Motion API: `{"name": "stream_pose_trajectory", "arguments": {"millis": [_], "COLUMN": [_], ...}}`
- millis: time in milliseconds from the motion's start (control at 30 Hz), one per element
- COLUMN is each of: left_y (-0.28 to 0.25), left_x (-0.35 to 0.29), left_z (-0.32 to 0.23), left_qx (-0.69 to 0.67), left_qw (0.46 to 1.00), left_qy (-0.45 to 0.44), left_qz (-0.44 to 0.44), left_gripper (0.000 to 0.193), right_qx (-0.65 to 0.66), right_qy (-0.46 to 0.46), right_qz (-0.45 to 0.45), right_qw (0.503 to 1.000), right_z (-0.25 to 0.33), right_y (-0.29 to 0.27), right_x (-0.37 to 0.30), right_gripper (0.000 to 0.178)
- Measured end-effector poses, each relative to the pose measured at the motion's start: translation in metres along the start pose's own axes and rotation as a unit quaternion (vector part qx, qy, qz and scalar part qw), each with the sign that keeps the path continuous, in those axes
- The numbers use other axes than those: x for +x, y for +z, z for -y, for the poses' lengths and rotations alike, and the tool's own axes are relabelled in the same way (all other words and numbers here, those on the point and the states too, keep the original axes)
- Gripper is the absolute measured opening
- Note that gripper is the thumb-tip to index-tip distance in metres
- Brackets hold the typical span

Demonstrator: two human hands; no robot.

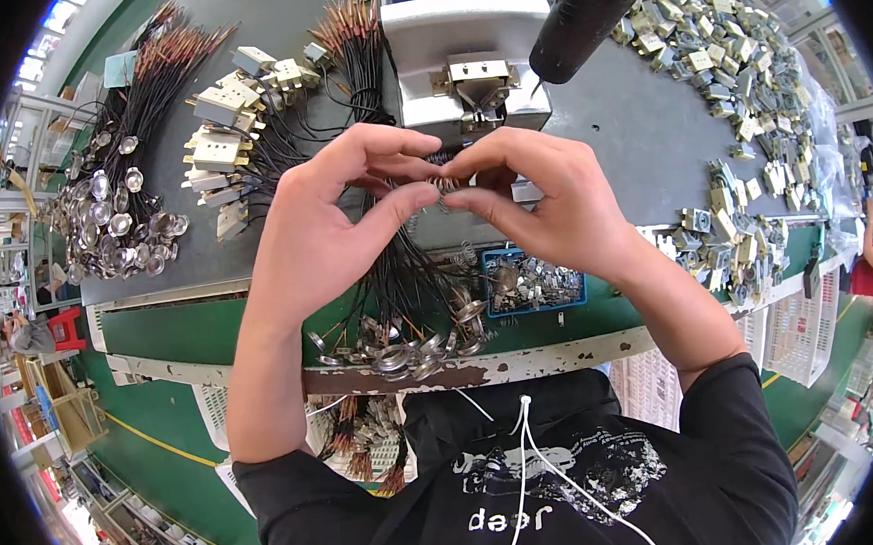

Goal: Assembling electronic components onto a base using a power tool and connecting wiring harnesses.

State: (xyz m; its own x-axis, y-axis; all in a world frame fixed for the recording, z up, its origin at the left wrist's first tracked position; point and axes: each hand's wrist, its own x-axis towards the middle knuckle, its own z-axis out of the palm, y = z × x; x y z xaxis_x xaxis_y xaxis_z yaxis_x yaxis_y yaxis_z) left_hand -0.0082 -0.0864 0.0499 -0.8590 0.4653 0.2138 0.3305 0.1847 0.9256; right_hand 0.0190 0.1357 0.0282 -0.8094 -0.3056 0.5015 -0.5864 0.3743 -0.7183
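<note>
clearly, a coil spring [446,184] sits pinched between barely parted fingertips of the right hand [557,195]; left hand [318,220] half-curled just left, its hold unclear.

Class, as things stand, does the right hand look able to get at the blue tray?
Probably yes: the tray lies close to the right hand, open-topped, with nothing seen blocking the way. However, its fingertips seem busy with a spring.

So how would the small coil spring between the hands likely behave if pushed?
The coil spring would probably give and spring back, judging by its wound turns. Its thin wire suggests little weight. Its round outline could let it roll.
</note>
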Motion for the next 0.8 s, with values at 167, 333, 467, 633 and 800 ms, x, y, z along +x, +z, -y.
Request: {"name": "stream_pose_trajectory", "arguments": {"millis": [167,333,467,633,800], "left_y": [-0.001,-0.003,-0.004,-0.02,-0.023], "left_x": [0.0,0.002,0.002,-0.008,-0.012], "left_z": [-0.008,0.002,0.002,0.005,0.007], "left_qx": [0.044,0.105,0.193,0.202,0.171], "left_qw": [0.999,0.987,0.965,0.978,0.978], "left_qy": [0.0,0.113,0.177,0.054,-0.069], "left_qz": [0.024,0.039,0.018,0.002,0.099], "left_gripper": [0.028,0.029,0.024,0.017,0.007], "right_qx": [0.036,0.279,0.169,-0.142,0.061], "right_qy": [0.113,0.315,0.32,-0.016,0.038], "right_qz": [0.056,0.144,0.161,0.236,0.31], "right_qw": [0.991,0.896,0.918,0.961,0.948], "right_z": [0.007,0.008,0.003,0.012,0.001], "right_y": [-0.005,-0.01,-0.004,0.0,-0.008], "right_x": [-0.005,-0.003,-0.008,-0.035,-0.045], "right_gripper": [0.02,0.022,0.021,0.031,0.029]}}
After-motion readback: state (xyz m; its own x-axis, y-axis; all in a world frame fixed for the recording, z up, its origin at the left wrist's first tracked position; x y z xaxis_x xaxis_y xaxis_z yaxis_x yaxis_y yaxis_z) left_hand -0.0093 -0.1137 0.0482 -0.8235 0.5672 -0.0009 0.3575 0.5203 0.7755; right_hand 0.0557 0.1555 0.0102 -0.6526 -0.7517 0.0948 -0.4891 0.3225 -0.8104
